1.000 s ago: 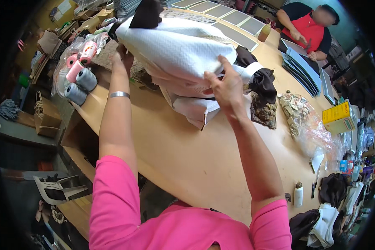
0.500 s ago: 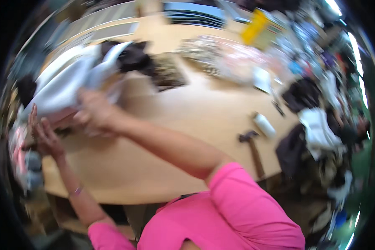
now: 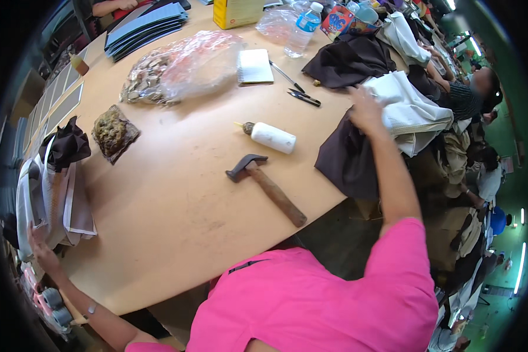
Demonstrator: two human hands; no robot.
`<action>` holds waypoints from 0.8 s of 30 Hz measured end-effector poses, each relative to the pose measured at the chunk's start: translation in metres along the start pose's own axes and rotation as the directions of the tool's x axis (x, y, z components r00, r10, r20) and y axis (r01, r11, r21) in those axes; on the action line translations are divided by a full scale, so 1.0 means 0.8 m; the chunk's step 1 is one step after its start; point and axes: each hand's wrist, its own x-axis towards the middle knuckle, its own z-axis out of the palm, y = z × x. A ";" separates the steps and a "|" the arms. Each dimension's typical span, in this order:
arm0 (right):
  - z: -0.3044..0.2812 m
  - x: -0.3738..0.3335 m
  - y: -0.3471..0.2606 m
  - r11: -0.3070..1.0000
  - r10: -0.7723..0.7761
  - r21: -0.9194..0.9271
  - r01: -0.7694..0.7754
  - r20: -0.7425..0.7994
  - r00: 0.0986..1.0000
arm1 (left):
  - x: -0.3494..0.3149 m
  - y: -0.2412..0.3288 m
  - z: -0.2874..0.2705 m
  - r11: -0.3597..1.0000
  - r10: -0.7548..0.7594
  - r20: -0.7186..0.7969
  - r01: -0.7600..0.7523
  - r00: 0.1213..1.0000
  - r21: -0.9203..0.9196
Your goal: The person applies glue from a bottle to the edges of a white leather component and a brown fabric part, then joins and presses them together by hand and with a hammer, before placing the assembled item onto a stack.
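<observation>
My left hand reaches far to the left and touches the lower edge of a stack of white fabric pieces, which has a dark cloth on top. My right hand stretches out to the right and rests where a white cloth lies over a dark brown cloth hanging off the table edge. Neither hand visibly grips anything. Between the two hands a hammer and a white glue bottle lie on the wooden table.
A spiral notepad, scissors, a plastic bag of scraps, a brown textured piece, a water bottle and grey stacked sheets lie further back. Another person sits at the right. Spools sit at lower left.
The view has swung from the left pile to the right side of the table. My right hand left the white stack and went to the cloths at the right; my left stays by the stack.
</observation>
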 end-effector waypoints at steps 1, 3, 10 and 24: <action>0.011 -0.013 0.058 0.974 0.075 -0.225 -0.028 0.201 0.977 | -0.012 0.051 0.011 0.991 0.072 -0.005 -0.071 0.997 0.115; 0.042 -0.026 0.134 0.931 0.215 -0.356 -0.083 0.350 0.912 | -0.036 0.119 0.042 0.953 0.235 0.071 -0.244 0.969 0.180; 0.029 0.025 0.240 0.980 0.155 0.137 -0.144 -0.071 0.985 | -0.124 0.321 0.181 0.949 0.288 0.378 -0.212 0.880 -0.232; -0.277 0.040 0.028 0.566 0.127 0.468 0.679 -0.863 0.489 | -0.171 0.448 0.217 0.263 0.218 0.174 0.114 0.960 -0.958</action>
